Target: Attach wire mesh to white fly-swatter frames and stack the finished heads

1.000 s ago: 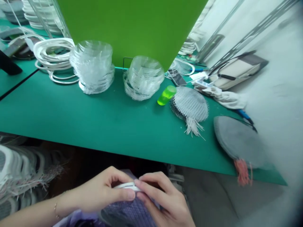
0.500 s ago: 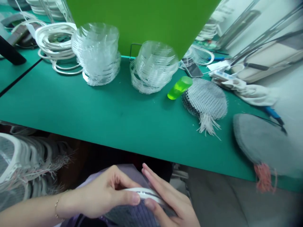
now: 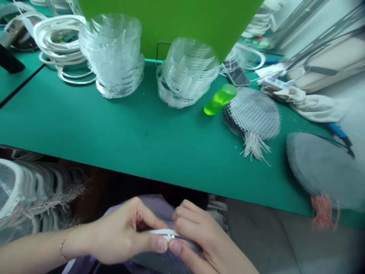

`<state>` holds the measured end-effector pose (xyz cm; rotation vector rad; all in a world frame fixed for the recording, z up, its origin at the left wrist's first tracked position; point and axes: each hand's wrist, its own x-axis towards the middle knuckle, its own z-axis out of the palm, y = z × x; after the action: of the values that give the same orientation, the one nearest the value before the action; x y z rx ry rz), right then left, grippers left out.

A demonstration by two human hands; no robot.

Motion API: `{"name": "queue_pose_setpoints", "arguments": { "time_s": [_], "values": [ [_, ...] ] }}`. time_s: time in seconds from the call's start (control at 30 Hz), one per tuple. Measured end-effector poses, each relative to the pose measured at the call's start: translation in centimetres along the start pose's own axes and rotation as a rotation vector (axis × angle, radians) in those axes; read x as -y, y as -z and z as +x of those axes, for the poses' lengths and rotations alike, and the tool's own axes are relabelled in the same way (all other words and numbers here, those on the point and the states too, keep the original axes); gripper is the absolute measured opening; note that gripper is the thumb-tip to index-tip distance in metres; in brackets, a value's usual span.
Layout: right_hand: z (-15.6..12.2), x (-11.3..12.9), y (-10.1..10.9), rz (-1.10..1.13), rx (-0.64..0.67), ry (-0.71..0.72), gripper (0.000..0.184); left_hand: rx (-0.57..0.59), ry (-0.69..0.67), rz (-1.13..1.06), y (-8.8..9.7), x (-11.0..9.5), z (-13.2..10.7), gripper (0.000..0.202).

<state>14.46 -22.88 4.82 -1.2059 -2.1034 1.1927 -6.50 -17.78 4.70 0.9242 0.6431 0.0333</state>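
Observation:
Low in the view, over my lap, a white plastic rim (image 3: 163, 233) with a slot along its edge is held around a grey mesh piece (image 3: 162, 262). My left hand (image 3: 122, 232) grips the rim from the left, thumb pressed on its near side. From the right, my right hand (image 3: 199, 236) closes on the same rim, fingers curled over the far side and thumb beside the left thumb. The lower part of the mesh is cut off by the frame's bottom edge.
Clear plastic discs (image 3: 114, 57) and a second stack of discs (image 3: 186, 72) stand on the green table (image 3: 137, 133). Rightward lie a green cylinder (image 3: 220, 99), white-tasselled mesh rounds (image 3: 253, 112) and red-tasselled mesh (image 3: 322, 163). Framed mesh pieces (image 3: 37, 190) are stacked at left.
My right hand's fingers, stretched out earlier, have curled over the rim. Its thumb has shifted left, close to my left thumb. The view has tilted slightly.

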Motion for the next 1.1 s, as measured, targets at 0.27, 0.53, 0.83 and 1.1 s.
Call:
{"name": "queue_pose_setpoints", "arguments": {
  "time_s": [0.27, 0.53, 0.83, 1.1],
  "values": [
    [-0.2, -0.7, -0.8, 0.133, 0.006, -0.028, 0.046, -0.033, -0.073, 0.112, 0.0, 0.1, 0.1, 0.041],
    [-1.6, -1.2, -2.3, -0.38, -0.472, 0.191, 0.019, -0.051, -0.062, -0.025, 0.8, 0.7, 0.4, 0.035],
    [-2.0, -1.4, -3.7, -0.379, -0.559, 0.349, 0.012, -0.144, 0.011, -0.168, 0.6, 2.0, 0.7, 0.036],
    [-2.0, -2.4, -3.4, -0.126, -0.517, 0.221, 0.016, -0.146, -0.059, -0.144, -0.3, 1.5, 0.4, 0.032]
  ]
}}
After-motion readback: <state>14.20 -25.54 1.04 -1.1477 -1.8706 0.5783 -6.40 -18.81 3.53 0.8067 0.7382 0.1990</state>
